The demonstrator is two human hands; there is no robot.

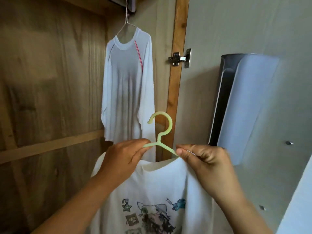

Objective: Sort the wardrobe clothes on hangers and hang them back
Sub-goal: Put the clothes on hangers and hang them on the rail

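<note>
Pale green plastic hanger (160, 132) pinched at left arm by left hand (125, 156); right arm and collar of white printed T-shirt (152, 191) pinched by right hand (204, 159).

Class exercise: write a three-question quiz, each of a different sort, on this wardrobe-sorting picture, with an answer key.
1. True or false: the green hanger already hangs in the wardrobe.
2. What does the right hand pinch? A) printed white T-shirt's collar B) door hinge C) wire hanger
3. Fill in: the left hand holds the green hanger's ____ arm.

Key: 1 false; 2 A; 3 left.
</note>
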